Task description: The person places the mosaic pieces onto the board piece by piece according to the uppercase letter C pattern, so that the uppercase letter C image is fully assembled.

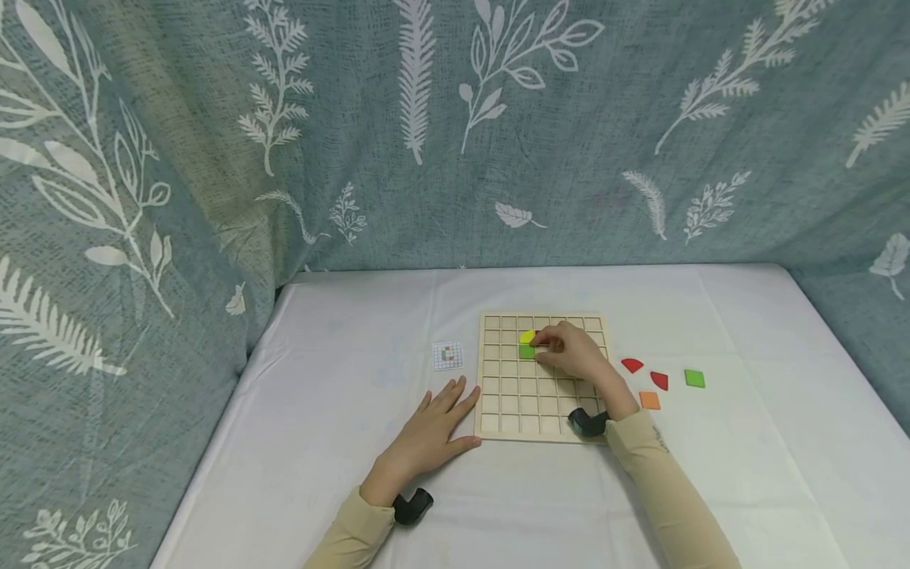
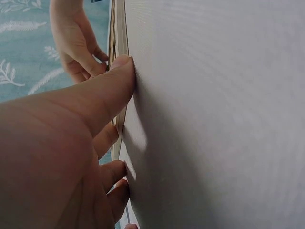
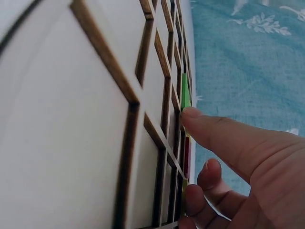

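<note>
My right hand [image 1: 572,352] reaches over the wooden grid board [image 1: 508,433], thumb and fingers bent close to the coloured tiles. In the right wrist view the thumb tip meets the end of a green square tile [image 3: 185,90], and a dark red tile [image 3: 187,155] shows between thumb and fingers. I cannot tell whether the hand pinches any tile. A yellow tile [image 1: 527,337] sits just behind the green square [image 1: 526,352] in the head view. My left hand [image 1: 430,431] lies spread on the cloth, thumb and fingertips against the board's lower-left corner.
Left of the board lies a small printed pattern card [image 1: 448,356]. To its right are two red rounded pieces [image 1: 632,365], an orange square [image 1: 650,400] and another green square [image 1: 694,378]. A white cloth [image 1: 341,395] covers the table; a patterned curtain [image 1: 426,197] hangs behind.
</note>
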`<state>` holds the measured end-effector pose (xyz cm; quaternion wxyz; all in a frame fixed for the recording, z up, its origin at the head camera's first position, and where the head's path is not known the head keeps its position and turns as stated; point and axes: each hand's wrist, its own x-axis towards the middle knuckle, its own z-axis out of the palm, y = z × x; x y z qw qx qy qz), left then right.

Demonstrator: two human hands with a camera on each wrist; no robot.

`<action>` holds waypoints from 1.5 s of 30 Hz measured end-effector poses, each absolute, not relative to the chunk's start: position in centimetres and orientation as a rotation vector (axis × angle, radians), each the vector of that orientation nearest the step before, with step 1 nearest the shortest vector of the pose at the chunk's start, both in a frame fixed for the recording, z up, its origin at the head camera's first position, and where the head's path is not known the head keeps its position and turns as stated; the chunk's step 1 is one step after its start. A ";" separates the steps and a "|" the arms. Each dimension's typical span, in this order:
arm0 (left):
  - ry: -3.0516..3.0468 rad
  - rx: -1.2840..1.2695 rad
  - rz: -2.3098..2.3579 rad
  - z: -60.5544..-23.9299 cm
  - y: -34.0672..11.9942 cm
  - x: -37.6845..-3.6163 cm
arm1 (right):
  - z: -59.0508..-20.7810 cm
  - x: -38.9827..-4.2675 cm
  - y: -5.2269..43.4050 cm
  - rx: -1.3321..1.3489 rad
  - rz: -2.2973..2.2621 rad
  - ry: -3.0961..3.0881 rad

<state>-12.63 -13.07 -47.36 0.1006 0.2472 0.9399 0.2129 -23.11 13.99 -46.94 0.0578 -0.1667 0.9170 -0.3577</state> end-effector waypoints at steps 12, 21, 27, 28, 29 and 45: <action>2.784 0.721 0.631 -47.2 -13.2 -12.9 | -46.4 -23.5 14.3 -0.527 -1.124 2.767; 2.806 0.729 0.600 -47.6 -13.3 -13.2 | -45.7 -23.5 16.0 -0.563 -1.138 2.766; 2.801 0.737 0.608 -47.6 -13.4 -13.2 | -45.1 -22.9 17.6 -0.585 -1.105 2.821; 2.798 0.737 0.609 -47.6 -13.4 -13.2 | -45.0 -22.9 17.9 -0.587 -1.106 2.832; 2.794 0.738 0.612 -47.6 -13.4 -13.2 | -44.9 -22.7 18.2 -0.590 -1.109 2.840; 2.785 0.759 0.624 -47.9 -13.2 -13.0 | -44.8 -21.0 22.9 -0.524 -1.035 2.946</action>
